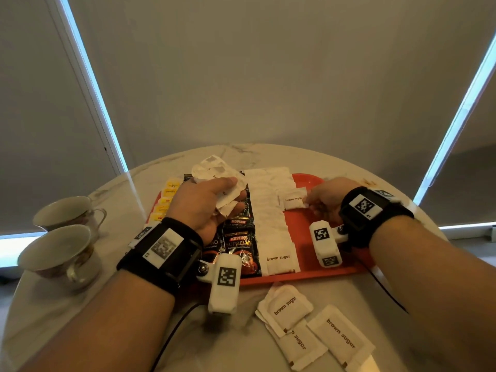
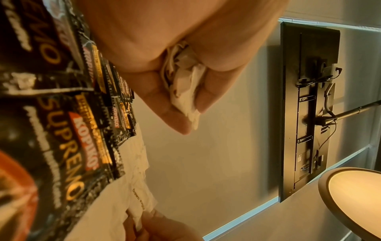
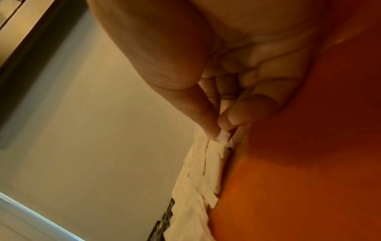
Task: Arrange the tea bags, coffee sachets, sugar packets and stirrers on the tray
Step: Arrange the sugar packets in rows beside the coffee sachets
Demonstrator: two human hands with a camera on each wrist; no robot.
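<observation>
An orange tray (image 1: pixel 308 251) on the round marble table holds rows: yellow tea bags (image 1: pixel 166 200) at left, black coffee sachets (image 1: pixel 239 245), then overlapping white brown sugar packets (image 1: pixel 271 224). My left hand (image 1: pixel 206 202) hovers over the coffee row and grips a bunch of sugar packets (image 1: pixel 214 173), also seen crumpled in the left palm (image 2: pixel 185 84). My right hand (image 1: pixel 324 200) pinches the edge of one brown sugar packet (image 1: pixel 292 200) lying on the tray beside the sugar row; thumb and finger meet on that packet (image 3: pixel 223 135). No stirrers are visible.
Three loose brown sugar packets (image 1: pixel 308 328) lie on the table in front of the tray. Two teacups (image 1: pixel 61 237) stand at the left table edge. Black cables (image 1: pixel 171 336) trail from the wrist cameras. Grey blinds (image 1: pixel 268 76) hang behind the table.
</observation>
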